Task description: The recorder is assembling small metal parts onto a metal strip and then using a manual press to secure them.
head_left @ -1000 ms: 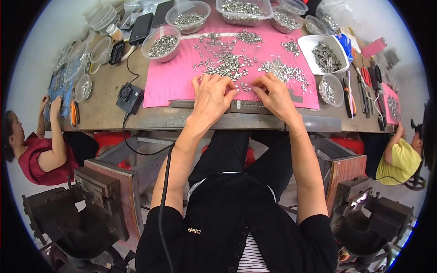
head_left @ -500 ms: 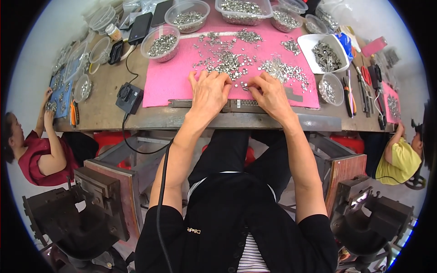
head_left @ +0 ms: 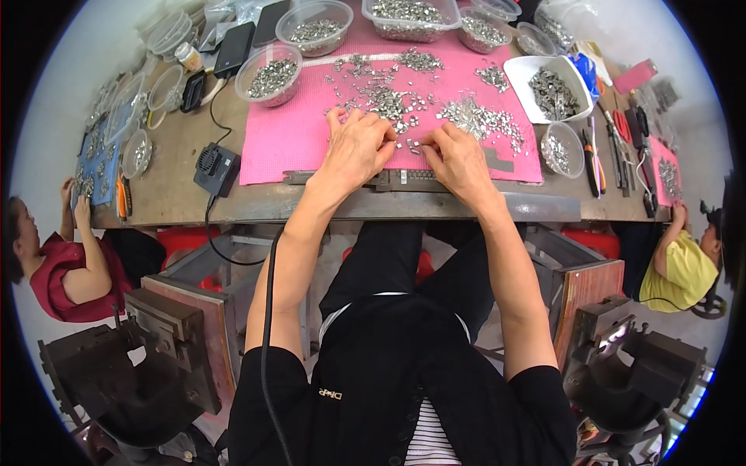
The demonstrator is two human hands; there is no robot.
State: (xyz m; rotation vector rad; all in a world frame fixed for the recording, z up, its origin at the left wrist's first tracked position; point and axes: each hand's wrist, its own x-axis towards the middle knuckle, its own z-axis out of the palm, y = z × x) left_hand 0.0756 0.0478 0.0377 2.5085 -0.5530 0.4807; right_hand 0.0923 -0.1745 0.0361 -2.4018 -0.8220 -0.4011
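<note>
My left hand [head_left: 357, 149] rests over the pink mat with its fingers curled and thumb near the index finger. It is beside a pile of small shiny metal pieces [head_left: 386, 102]. My right hand [head_left: 460, 161] is bent into a pinch close to a few loose pieces. Whatever lies between the fingertips of either hand is too small to make out. Below both hands, along the mat's front edge, lies a long dark metal bar-shaped fixture [head_left: 381, 180] with a row of small bright pieces in its middle. Another pile of silvery pieces [head_left: 486, 120] spreads just beyond my right hand.
Clear tubs of metal pieces [head_left: 269, 75] and a white tray [head_left: 516, 78] stand around the pink mat [head_left: 272, 147]. A black device [head_left: 217, 169] with a cable sits at left; pliers [head_left: 594, 172] lie at right. Two people work at either side, a red-sleeved arm [head_left: 85, 268] at left.
My left forearm has swung outward to the left, and the left fingers reach slightly farther over the pile. The right hand stays nearly in place. The view has shifted a little.
</note>
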